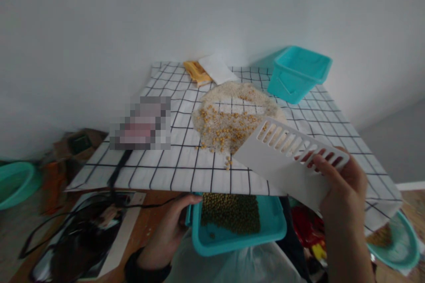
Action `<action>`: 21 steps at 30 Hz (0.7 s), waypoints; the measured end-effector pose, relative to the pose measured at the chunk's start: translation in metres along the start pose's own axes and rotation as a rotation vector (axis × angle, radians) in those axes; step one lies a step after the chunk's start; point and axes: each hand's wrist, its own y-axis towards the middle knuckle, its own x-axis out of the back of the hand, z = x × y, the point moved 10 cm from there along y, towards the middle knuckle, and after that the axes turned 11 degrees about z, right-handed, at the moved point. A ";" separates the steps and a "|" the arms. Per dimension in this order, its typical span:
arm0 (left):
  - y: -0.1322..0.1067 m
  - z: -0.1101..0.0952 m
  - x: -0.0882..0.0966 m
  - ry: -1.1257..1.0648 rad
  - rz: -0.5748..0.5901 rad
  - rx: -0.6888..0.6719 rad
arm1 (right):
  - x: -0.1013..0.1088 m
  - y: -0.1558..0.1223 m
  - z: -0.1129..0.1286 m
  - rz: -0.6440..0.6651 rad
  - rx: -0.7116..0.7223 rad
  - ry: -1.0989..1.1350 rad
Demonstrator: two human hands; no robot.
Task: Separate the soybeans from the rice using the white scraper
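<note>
My left hand (177, 216) is closed on the left rim of a turquoise plastic bin (239, 247) just below the table's front edge. Small round greenish-brown beans (230, 214) lie in that bin. In my right hand (348, 190) is a flat white plastic board (272, 159) with a row of slots along one edge, held tilted above the table's front right. Behind the board, a ring of pale rice-like grains (212, 95) is spread over the cloth. Yellow beans (229, 128), like soybeans, are mixed in, mostly at its front.
A checked cloth covers the table (186, 172). At its back right stands another turquoise bin (292, 79); yellow and white packets (212, 70) lie at the back. A pixelated object (141, 124) is at left, with a black cable. Turquoise basins (410, 247) flank the table below.
</note>
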 end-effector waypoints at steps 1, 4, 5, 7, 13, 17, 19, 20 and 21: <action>-0.001 0.001 -0.001 -0.012 -0.002 0.012 | -0.001 0.000 0.001 0.010 0.013 -0.002; -0.003 -0.003 0.000 -0.013 -0.029 -0.014 | -0.003 0.001 0.004 0.036 0.048 -0.017; -0.003 -0.005 0.000 -0.002 -0.037 -0.030 | -0.002 0.001 0.003 0.037 0.047 -0.025; -0.002 -0.006 0.000 0.018 -0.043 -0.034 | -0.001 0.001 0.000 0.031 0.035 -0.035; -0.001 -0.006 0.001 0.045 -0.051 -0.023 | -0.003 -0.001 -0.004 0.026 -0.002 -0.008; -0.002 -0.004 0.001 0.029 -0.048 -0.013 | -0.005 -0.001 -0.002 0.041 0.001 -0.017; -0.003 -0.005 0.000 0.021 -0.056 -0.022 | -0.007 -0.001 -0.001 0.048 0.008 -0.021; -0.004 -0.007 0.000 0.019 -0.060 -0.032 | -0.008 0.000 -0.001 0.049 0.006 -0.021; -0.005 -0.009 0.000 0.022 -0.067 -0.038 | -0.009 0.000 -0.002 0.053 0.002 -0.021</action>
